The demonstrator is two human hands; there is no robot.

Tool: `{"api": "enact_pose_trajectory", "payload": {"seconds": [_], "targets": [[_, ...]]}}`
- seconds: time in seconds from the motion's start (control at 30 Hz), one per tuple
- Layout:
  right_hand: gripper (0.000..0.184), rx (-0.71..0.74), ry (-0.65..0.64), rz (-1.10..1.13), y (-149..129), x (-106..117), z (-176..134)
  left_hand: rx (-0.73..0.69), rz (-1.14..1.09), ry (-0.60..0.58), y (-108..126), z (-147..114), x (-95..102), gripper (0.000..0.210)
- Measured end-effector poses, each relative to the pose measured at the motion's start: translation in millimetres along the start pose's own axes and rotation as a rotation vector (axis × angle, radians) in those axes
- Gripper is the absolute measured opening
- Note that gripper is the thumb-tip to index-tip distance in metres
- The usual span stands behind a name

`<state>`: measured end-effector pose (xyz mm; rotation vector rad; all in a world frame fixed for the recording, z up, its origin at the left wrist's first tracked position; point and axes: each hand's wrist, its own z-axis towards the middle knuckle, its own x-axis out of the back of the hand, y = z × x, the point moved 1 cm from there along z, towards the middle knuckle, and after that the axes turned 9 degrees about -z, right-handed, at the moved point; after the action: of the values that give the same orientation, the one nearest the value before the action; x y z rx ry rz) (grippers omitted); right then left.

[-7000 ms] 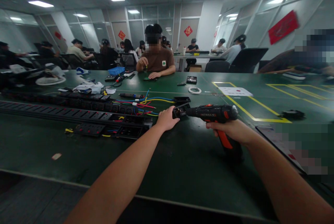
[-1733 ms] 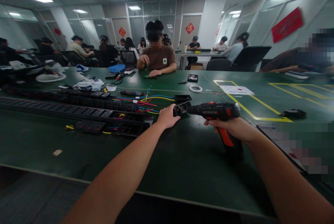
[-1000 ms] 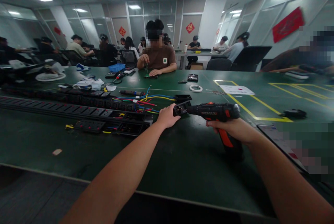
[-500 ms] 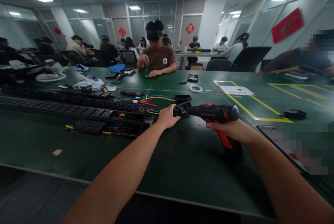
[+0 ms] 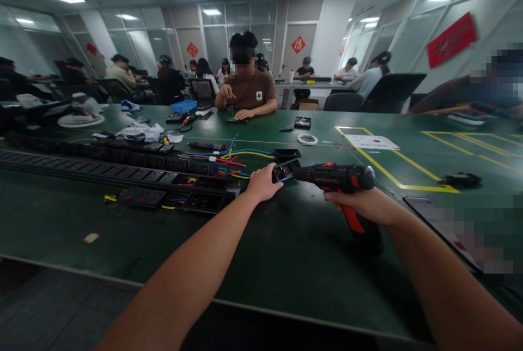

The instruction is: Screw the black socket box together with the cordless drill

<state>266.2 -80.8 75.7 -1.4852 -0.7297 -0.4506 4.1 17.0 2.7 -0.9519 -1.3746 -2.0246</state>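
My left hand is closed around a small black open-topped housing, which it holds tilted above the green table. In my right hand is a black and orange cordless drill, gripped by its handle and pointing left. The drill's front end reaches the right side of the housing, and the exact contact spot is too dark to make out. Just behind my left hand lies another black box with blue and yellow wires running to it. Left of my hand sit long black power strips and a short socket piece.
On the green table lie a pen-like tool, a white tape ring, a paper sheet and a black part. A blue basket stands farther back. Across the table a person works with a screwdriver.
Hands, housing and drill hold nearly the same position. The whole view has shifted very slightly.
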Motion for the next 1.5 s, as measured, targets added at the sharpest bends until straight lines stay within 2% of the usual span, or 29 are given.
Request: {"api": "enact_pose_trajectory", "payload": {"seconds": [1.5], "targets": [[0.039, -0.003, 0.009, -0.016, -4.1, -1.5, -1.3, -0.002, -0.009, -0.007, 2.0, -0.2, 1.6, 0.063]]}}
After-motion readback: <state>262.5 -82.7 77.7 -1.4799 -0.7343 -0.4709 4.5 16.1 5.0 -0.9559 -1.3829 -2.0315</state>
